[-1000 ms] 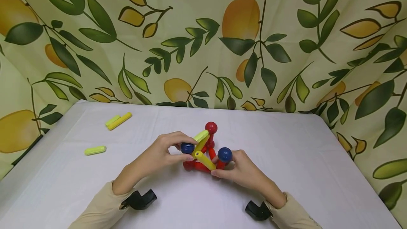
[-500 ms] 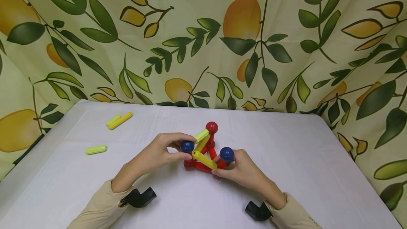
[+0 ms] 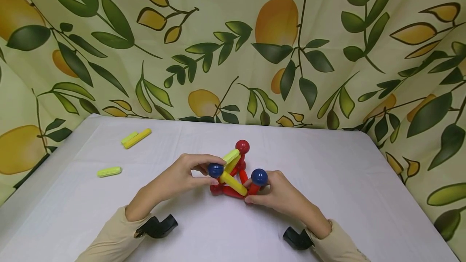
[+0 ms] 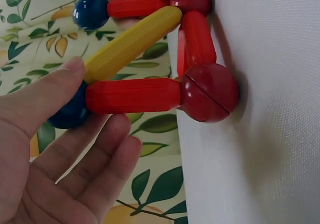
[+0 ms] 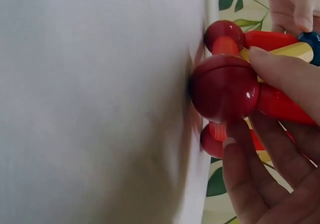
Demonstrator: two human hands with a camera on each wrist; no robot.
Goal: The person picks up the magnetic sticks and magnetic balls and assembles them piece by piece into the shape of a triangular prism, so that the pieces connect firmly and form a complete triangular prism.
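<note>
A frame of magnetic rods and balls stands on the table, with red rods (image 4: 132, 95) joining dark red balls (image 4: 210, 93) at its base. My left hand (image 3: 189, 171) pinches the left blue ball (image 3: 216, 170) on top of an upright red rod. From that ball a yellow rod (image 3: 234, 184) slants down to the near right base ball (image 5: 223, 88), which my right hand (image 3: 274, 192) grips with thumb and fingers. Above the right hand sits another blue ball (image 3: 259, 177). A lime rod (image 3: 231, 156) reaches toward the red ball (image 3: 242, 146) at the back. Fingers hide some joints.
Two loose rods, one lime and one yellow (image 3: 137, 138), lie side by side at the back left of the white table (image 3: 73, 221). Nearer lies a single lime rod (image 3: 109, 172). Behind the table hangs a leaf-and-fruit patterned curtain (image 3: 225, 51).
The slanting yellow rod's upper end, free in front of the left blue ball earlier, has swung up against that ball. Both hands have barely shifted.
</note>
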